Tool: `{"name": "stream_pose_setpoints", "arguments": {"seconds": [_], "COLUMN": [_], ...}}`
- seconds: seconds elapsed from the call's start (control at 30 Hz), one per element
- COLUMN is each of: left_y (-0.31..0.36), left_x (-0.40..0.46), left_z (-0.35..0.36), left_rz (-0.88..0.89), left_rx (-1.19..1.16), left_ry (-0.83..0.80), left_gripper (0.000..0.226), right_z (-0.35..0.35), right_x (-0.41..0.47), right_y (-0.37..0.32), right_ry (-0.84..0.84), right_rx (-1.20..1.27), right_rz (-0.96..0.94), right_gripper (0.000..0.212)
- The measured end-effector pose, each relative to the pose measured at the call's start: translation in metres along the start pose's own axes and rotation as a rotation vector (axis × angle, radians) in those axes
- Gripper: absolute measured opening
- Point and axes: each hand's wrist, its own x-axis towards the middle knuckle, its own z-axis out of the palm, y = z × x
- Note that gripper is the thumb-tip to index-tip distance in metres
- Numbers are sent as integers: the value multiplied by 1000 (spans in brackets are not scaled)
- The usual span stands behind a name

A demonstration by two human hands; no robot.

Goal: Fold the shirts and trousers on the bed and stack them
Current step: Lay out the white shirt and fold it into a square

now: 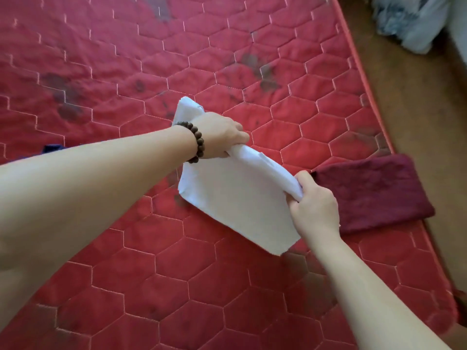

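Hands pinching folded white garment (pixel 235 198), left hand (pixel 219 137) grip curled at far corner, right hand (pixel 313 205) grip clenched on near edge

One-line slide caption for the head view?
Both hands, left and right, grip a folded white garment beside a folded maroon one.

Soft, even daylight falls on the red mattress (pixel 252 59), with no glare and only faint shadows. The edges bend and blur, and the pale bundle (pixel 409 21) at top right is perhaps out of focus.

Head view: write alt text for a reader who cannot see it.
Both hands, left and right, grip a folded white garment above a red quilted mattress. A folded maroon garment lies to its right.
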Motion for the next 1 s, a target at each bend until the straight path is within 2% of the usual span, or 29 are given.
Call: {"name": "stream_pose_setpoints", "arguments": {"seconds": [0.17,0.3,0.4,0.43,0.5,0.57,0.63,0.73,0.87,1.0], "left_y": [-7,4,17,22,30,37,42,37,25,28], "left_x": [-13,-29,-43,-48,-63,-81,-98,-121,-152,-179], "left_z": [-35,2,65,89,134,168,189,200,200,205], "left_rz": [59,87,2,-57,-172,-268,-341,-391,-481,-601], "left_rx": [-13,-57,-51,-49,-50,-46,-105,-126,-101,-101], "left_ry": [305,427,381,306,53,-91,-33,74,-21,-2], "left_gripper": [27,28,28,27,27,29,28,25,25,26], "right_z": [-40,-12,44,63,102,133,148,160,171,185], "right_x": [-3,-28,-55,-65,-83,-99,-110,-125,-148,-163], "right_y": [-22,-16,0,4,12,17,14,-5,-42,-70], "right_ry": [167,225,38,-73,-340,-508,-559,-592,-652,-772], "right_rx": [-238,-333,-392,-425,-433,-367,-298,-256,-215,-167], "right_rz": [-180,-268,-278,-264,-191,-98,-31,-100,-223,-320], "right_gripper": [20,33,39,38,28,23,21,20,18,18]}}
